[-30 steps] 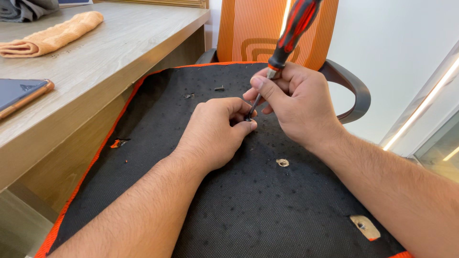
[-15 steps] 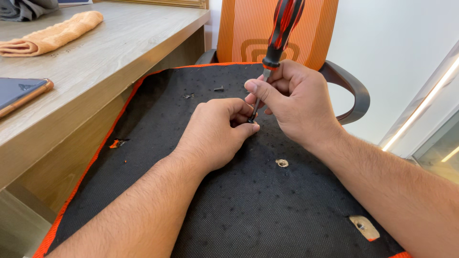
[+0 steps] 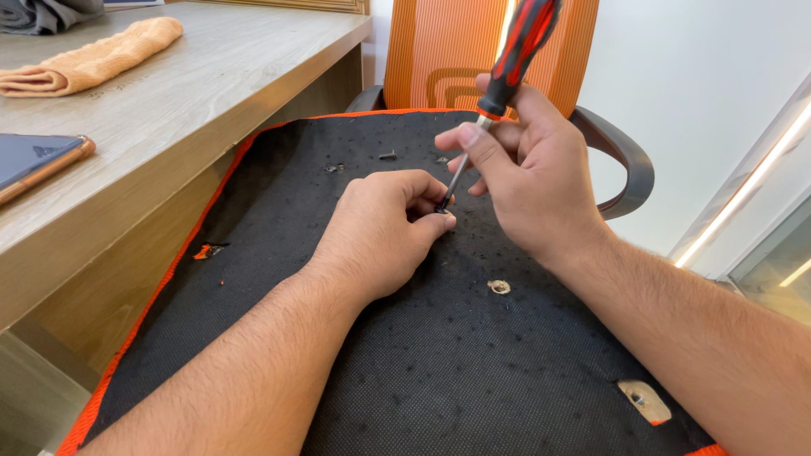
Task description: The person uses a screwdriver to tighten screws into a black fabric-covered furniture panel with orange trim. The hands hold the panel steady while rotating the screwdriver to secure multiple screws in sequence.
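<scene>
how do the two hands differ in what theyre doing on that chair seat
The right hand grips the red-and-black screwdriver up at its handle; the left hand is curled low on the black seat fabric, pinching at the tip. Right is raised, left rests. Both meet at the shaft.

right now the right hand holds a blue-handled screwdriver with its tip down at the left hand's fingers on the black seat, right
Not quite: the screwdriver handle is red and black, not blue, as the head view shows. The right hand does hold it, tip down at the left hand fingers on the black seat.
</scene>
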